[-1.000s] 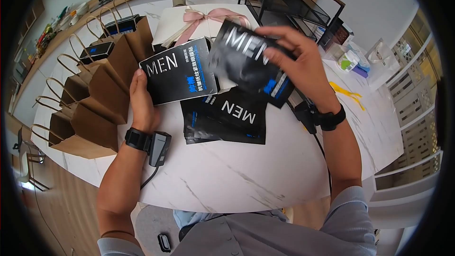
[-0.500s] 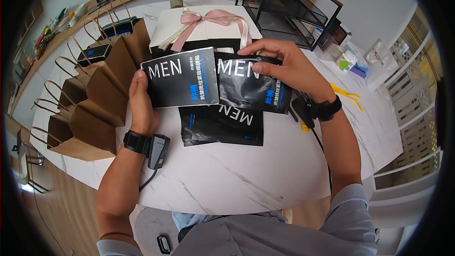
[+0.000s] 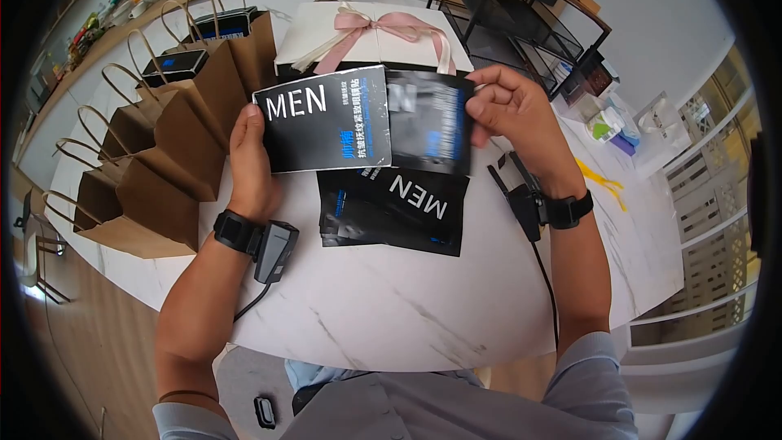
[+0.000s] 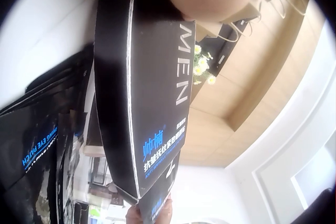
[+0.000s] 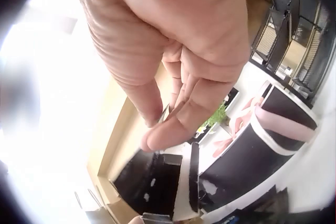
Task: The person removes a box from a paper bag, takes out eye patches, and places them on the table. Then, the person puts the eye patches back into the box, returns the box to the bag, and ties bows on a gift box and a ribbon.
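Observation:
My left hand [image 3: 248, 159] holds a black cardboard box [image 3: 326, 126] marked MEN by its left end, thumb on the front. Between the thumb and fingers of my right hand [image 3: 521, 118] is the right edge of a flat black sachet [image 3: 432, 126]. The sachet's left end meets the box's right end and is hidden there. In the right wrist view, the right thumb and fingertips [image 5: 163, 137] close on the sachet's edge. Below the box, several black sachets [image 3: 399, 212] lie stacked on the marble-patterned table [image 3: 391, 301].
Brown paper bags [image 3: 163, 171] stand in a row at the left, some with black boxes inside. A white gift box [image 3: 301, 33] with a pink ribbon [image 3: 371, 28] sits behind the hands. A black mesh rack [image 3: 521, 24], a white bottle [image 3: 603, 126] and a yellow strip [image 3: 601, 179] are at the right.
My right hand has brought the sachet from above the pile to the box's right end and shifted its grip to the sachet's right edge. My left hand keeps holding the box.

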### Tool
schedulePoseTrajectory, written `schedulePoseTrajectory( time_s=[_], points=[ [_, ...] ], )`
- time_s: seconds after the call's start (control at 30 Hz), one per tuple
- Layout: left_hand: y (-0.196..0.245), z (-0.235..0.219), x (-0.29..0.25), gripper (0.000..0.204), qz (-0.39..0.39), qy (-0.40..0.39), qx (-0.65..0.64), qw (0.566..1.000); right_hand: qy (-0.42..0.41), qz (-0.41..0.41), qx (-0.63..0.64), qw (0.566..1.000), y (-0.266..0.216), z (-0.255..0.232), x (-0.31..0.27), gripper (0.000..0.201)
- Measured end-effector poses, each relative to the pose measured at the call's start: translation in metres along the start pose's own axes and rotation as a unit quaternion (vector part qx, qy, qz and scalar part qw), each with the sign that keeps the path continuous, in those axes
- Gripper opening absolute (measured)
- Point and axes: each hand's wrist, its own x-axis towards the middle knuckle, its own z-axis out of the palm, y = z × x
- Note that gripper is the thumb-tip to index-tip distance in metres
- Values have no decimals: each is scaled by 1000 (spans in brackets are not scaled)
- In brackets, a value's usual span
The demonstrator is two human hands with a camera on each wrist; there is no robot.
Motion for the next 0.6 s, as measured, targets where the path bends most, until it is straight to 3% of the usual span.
schedulePoseTrajectory(
  time_s=[0.03,0.33,0.47,0.53,0.6],
  points=[
    [2,1,-2,34,-5,-8,6,1000,-17,-14,56,998,2,5,-2,25],
    [6,4,-4,35,-11,-38,31,999,1,-45,-80,996,-1,73,0,9],
    [7,1,-3,35,-19,-39,32,999,-16,-71,12,997,9,71,1,10],
    [2,0,-1,35,-3,-30,30,999,-28,-45,-20,998,11,67,-3,10],
    [5,2,-2,34,1,-28,20,999,11,-34,19,999,15,61,-9,9]
  ],
)
